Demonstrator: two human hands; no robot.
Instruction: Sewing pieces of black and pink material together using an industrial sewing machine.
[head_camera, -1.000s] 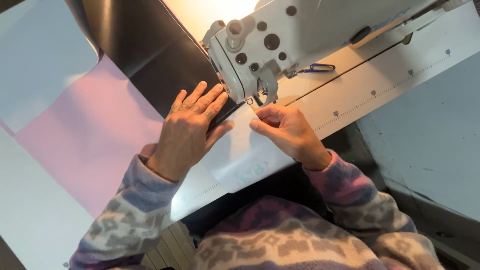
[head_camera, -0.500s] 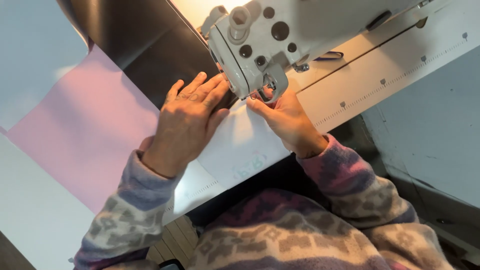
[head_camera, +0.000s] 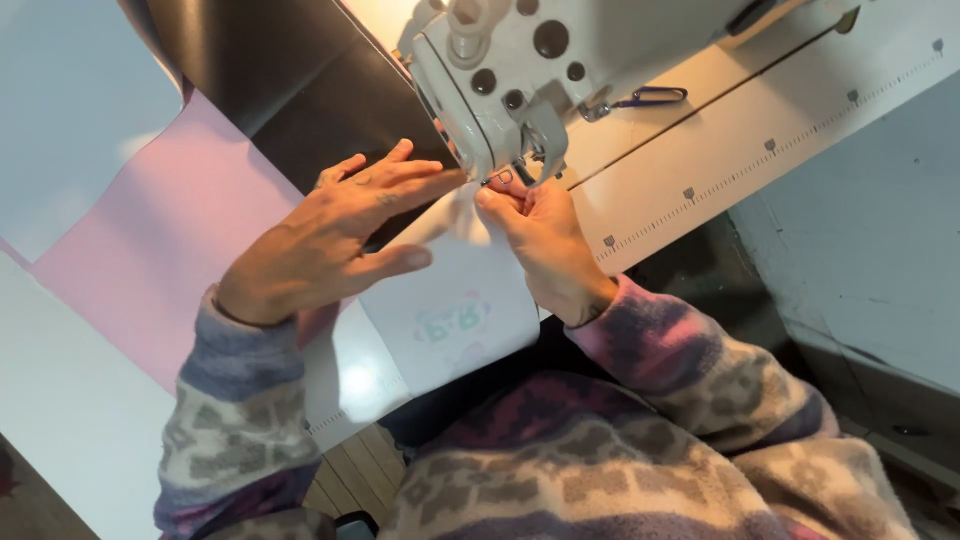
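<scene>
A white sewing machine (head_camera: 520, 60) stands on a white table, its head over the needle area. My left hand (head_camera: 330, 235) lies flat with fingers spread on a black fabric (head_camera: 330, 110) and a white fabric piece (head_camera: 455, 300), fingertips pointing at the presser foot. My right hand (head_camera: 540, 235) pinches the white piece's edge right under the presser foot (head_camera: 505, 178). The white piece carries a small pale green print and hangs over the table's front edge. The needle itself is hidden by my fingers.
A pink fabric sheet (head_camera: 150, 250) lies to the left, beside a pale grey sheet (head_camera: 70, 110). The white table (head_camera: 760, 130) has a ruler strip along its front edge. A blue loop (head_camera: 650, 97) lies beside the machine. Dark floor and a pale panel are at the right.
The view has drawn closer to the machine. My right hand has slid up to the presser foot and my left hand's fingers have reached further toward it.
</scene>
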